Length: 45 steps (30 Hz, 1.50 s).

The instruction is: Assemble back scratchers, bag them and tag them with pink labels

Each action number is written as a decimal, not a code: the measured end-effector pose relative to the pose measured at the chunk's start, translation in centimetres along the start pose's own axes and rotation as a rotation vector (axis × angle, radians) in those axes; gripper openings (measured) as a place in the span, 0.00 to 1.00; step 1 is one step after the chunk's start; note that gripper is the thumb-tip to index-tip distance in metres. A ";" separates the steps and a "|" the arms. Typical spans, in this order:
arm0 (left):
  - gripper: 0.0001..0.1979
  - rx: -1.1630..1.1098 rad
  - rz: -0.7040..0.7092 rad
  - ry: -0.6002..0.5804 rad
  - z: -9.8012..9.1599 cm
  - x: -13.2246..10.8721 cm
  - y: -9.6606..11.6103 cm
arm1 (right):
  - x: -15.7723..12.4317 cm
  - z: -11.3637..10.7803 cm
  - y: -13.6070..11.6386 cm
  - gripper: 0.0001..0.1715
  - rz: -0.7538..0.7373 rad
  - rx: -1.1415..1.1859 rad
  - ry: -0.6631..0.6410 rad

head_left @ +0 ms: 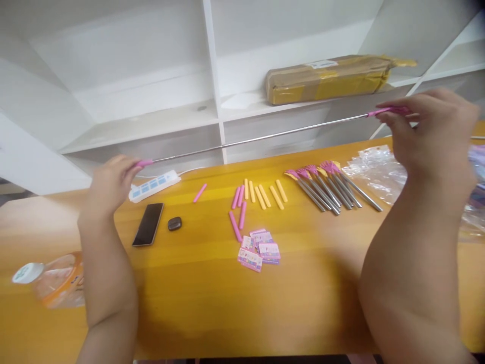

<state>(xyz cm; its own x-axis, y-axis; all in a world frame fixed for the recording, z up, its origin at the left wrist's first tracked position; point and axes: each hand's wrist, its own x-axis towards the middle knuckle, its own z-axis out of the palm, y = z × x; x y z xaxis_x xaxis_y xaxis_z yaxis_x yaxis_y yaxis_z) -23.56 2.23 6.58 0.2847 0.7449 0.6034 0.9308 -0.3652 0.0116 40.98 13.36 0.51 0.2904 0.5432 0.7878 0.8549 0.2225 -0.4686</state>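
A telescopic back scratcher (265,137) is stretched out long above the table, its thin metal rod sloping up to the right. My left hand (111,182) is closed round the pink grip at one end. At the other end, my right hand (435,126) pinches the pink scratcher head, which the fingers partly cover. Below the rod lie loose pink grip sleeves (235,226) and yellow grip sleeves (262,197). A pile of collapsed back scratchers (329,187) with pink and yellow claw heads rests nearer my right hand. Several printed cards (261,248) lie in front.
A white power strip (155,185), a black phone (148,224) and a small dark case (175,223) are at left. A bottle (60,280) lies beside my left forearm. Clear plastic bags (379,169) spread at right. A taped carton (329,81) sits on the shelf behind.
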 end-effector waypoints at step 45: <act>0.14 -0.066 0.325 0.010 7.2 0.1 12.3 | -9.7 2.2 -21.3 0.16 -0.618 0.240 -0.457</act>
<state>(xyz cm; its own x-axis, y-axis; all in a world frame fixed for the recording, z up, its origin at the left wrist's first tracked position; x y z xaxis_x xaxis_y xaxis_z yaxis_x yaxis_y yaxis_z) -10.46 1.86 1.00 0.5621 0.5778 0.5918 0.7746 -0.6186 -0.1317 19.03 5.14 1.91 -0.4541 0.5311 0.7154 0.6727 0.7308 -0.1156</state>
